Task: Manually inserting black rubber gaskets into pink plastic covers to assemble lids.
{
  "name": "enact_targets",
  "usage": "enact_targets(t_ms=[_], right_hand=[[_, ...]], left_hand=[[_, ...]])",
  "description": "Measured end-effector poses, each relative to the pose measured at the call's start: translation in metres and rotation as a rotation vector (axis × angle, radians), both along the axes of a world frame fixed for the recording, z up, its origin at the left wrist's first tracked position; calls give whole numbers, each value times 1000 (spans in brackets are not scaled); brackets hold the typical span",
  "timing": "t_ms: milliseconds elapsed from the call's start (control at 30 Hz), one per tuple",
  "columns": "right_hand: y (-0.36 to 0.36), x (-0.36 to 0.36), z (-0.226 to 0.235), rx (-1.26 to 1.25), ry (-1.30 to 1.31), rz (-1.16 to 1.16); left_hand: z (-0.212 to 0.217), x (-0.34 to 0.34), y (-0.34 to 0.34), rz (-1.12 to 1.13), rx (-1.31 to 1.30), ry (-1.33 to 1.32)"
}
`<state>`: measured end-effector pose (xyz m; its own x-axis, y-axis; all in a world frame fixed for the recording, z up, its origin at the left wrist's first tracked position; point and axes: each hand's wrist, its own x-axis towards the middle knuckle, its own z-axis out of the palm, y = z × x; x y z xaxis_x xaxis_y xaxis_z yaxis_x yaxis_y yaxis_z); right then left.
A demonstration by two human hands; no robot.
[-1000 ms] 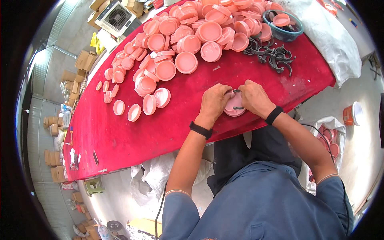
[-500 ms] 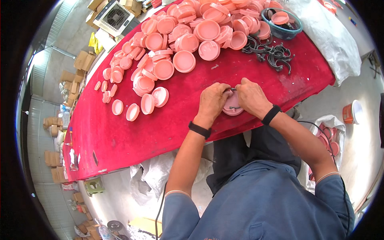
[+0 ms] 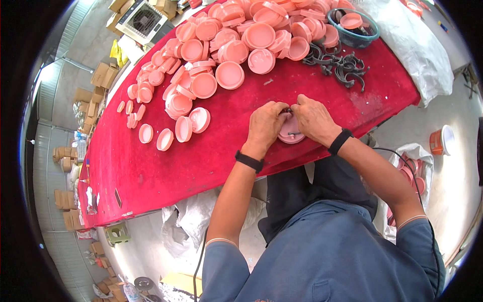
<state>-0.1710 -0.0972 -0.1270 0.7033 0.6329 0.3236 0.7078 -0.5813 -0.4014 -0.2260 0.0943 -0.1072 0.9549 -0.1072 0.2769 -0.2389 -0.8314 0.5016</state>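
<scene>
A pink round lid (image 3: pixel 291 135) lies on the red cloth near the table's front edge, between my hands. Its shallow inner side faces up, with a small dark mark or part inside. My left hand (image 3: pixel 265 126) is closed on its left and far side, thumb and fingers bent together. From the right, my right hand (image 3: pixel 315 121) grips the far rim with bent fingers. A small dark piece (image 3: pixel 287 109) shows where the fingertips meet; its shape is mostly hidden by them.
Many pink round lids (image 3: pixel 230 75) are heaped across the far table. Dark grey curved clips (image 3: pixel 347 70) lie right of the heap, beside a teal basin (image 3: pixel 359 39). A white sack (image 3: pixel 417 50) covers the right corner; a sack of pink pieces (image 3: pixel 413 168) stands on the floor.
Both hands have shifted slightly at the lid's far rim, and the right fingers have moved closer to the left ones. The whole view has drifted a little.
</scene>
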Motion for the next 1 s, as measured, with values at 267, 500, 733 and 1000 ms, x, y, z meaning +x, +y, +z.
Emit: enact_targets(t_ms=[267, 500, 733, 1000], right_hand=[[-6, 17, 2, -4, 2, 148], [-7, 21, 11, -37, 21, 189], [-10, 2, 14, -67, -6, 111], [-28, -34, 28, 47, -119, 352]], left_hand=[[2, 1, -2, -32, 9, 17], [-1, 2, -5, -57, -4, -38], [-2, 4, -3, -77, -13, -59], [-3, 4, 3, -96, -6, -51]])
